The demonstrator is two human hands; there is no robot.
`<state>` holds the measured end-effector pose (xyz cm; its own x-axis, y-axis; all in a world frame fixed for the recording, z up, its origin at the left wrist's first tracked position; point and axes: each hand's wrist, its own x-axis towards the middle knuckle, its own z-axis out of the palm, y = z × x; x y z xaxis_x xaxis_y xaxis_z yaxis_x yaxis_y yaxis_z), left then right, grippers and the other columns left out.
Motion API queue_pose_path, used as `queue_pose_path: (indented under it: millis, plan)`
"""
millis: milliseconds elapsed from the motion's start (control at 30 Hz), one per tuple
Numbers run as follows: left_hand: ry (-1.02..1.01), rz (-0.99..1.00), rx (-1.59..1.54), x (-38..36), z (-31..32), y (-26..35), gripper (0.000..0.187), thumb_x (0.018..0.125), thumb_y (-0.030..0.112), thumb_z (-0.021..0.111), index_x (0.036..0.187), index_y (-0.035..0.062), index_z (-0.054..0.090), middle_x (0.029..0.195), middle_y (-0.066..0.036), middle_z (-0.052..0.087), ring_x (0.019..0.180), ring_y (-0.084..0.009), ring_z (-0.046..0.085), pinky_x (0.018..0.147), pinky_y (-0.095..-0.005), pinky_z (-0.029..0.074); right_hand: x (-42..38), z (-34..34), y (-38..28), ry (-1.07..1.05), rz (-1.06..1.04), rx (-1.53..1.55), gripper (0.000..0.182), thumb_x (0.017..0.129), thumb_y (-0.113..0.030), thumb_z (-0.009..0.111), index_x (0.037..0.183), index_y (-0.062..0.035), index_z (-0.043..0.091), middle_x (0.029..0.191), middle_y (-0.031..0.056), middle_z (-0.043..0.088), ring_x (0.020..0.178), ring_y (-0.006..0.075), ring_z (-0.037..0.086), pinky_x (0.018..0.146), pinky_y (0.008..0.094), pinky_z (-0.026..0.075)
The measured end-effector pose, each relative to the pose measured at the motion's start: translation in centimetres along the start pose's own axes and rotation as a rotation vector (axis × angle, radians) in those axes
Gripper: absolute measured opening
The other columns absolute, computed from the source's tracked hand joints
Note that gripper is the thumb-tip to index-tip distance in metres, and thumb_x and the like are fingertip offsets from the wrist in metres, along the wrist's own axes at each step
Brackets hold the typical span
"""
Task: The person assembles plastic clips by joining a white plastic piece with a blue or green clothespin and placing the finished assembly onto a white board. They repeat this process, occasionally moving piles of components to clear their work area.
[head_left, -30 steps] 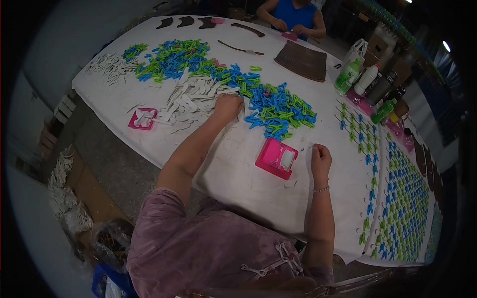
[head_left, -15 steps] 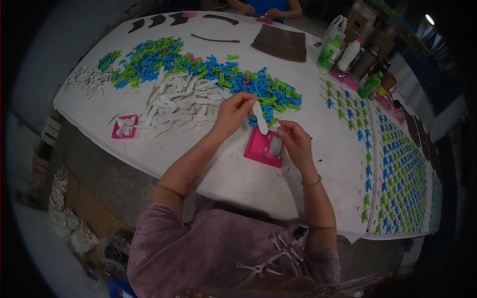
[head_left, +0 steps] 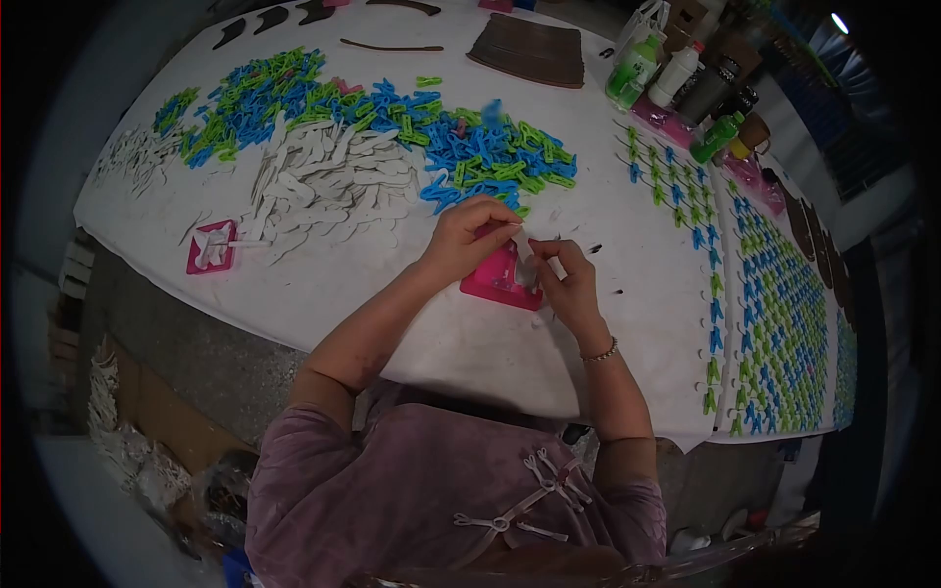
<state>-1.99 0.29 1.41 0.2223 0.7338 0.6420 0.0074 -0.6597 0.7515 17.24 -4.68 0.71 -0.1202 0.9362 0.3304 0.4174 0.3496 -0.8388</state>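
Note:
My left hand is closed, thumb and fingers pinching the upper end of a flat white piece. The piece hangs just above a pink box, partly hidden by my fingers. Close on the right, my right hand has its fingers bent together by the lower part of the piece; what they pinch is too small to make out. Beyond my hands lies a heap of blue and green plastic clips. To its left spreads a pile of similar flat white pieces.
A second pink box holding white material stands at the left. Rows of blue and green clips with dark strands lie along the right. Bottles stand at the back right, near a brown sheet. The white-covered table ends before my body.
My left hand has turned and come down closer to my right hand, lowering the white piece. The view has shifted, and the person across the table has mostly left the frame.

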Motion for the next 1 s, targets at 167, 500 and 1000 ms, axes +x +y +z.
queue_pose_path:
  millis: [167, 500, 1000]
  plan:
    - [-0.043, 0.012, 0.056, -0.3, -0.9, -0.3, 0.011, 0.078, 0.002, 0.069, 0.088, 0.0049, 0.065, 0.085, -0.006, 0.063, 0.078, -0.0172, 0.06, 0.065, -0.0274, 0.048, 0.2, 0.3, 0.3, 0.005, -0.14, -0.135, 0.015, 0.083, 0.003, 0.061, 0.098, -0.0012, 0.063, 0.085, 0.0057, 0.058, 0.077, 0.0145, 0.057, 0.069, 0.0268, 0.048]
    - [-0.268, 0.022, 0.278, -0.7, -1.9, -0.7, 0.007, 0.077, 0.012, 0.07, 0.082, 0.0113, 0.066, 0.08, 0.001, 0.063, 0.08, -0.0185, 0.055, 0.081, -0.0335, 0.036, -0.3, -1.0, 0.7, 0.014, -0.325, -0.3, 0.02, 0.073, 0.004, 0.062, 0.091, -0.0027, 0.064, 0.088, 0.0079, 0.06, 0.083, 0.0237, 0.057, 0.074, 0.0329, 0.046]
    - [-0.34, 0.026, 0.341, -1.4, -0.2, -1.6, 0.01, 0.076, 0.013, 0.071, 0.083, 0.0111, 0.065, 0.082, -0.001, 0.062, 0.085, -0.0206, 0.055, 0.085, -0.0346, 0.034, -0.8, -2.2, 1.0, 0.011, -0.313, -0.422, 0.016, 0.069, 0.001, 0.064, 0.084, -0.0033, 0.062, 0.081, 0.0075, 0.059, 0.08, 0.0261, 0.055, 0.072, 0.0359, 0.044]
